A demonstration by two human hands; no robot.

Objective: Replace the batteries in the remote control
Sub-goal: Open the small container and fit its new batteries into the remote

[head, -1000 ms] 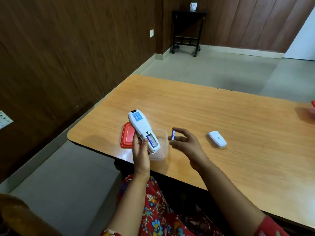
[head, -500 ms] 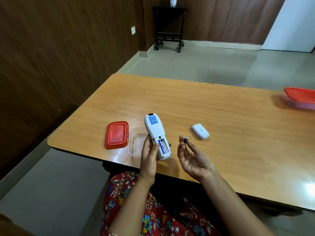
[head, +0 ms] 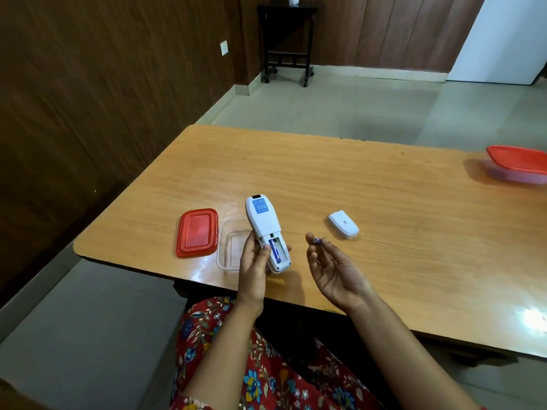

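Note:
My left hand (head: 254, 265) grips the lower end of a white remote control (head: 266, 229), held back side up above the table's near edge. Its battery bay is uncovered and one blue battery (head: 276, 252) lies in the left slot. My right hand (head: 334, 270) is palm up to the right of the remote, pinching a second small blue battery (head: 317, 240) end-on between thumb and fingertips. The white battery cover (head: 343, 224) lies on the wooden table (head: 355, 184) beyond my right hand.
An empty clear plastic box (head: 231, 247) sits just left of the remote, its red lid (head: 197, 232) beside it. A closed red-lidded box (head: 518, 167) stands at the table's far right. A dark wheeled side table (head: 288, 39) stands by the back wall.
The view has swung right and the remote now sits right of the clear box. My right hand has turned palm up, with the battery now end-on at the fingertips.

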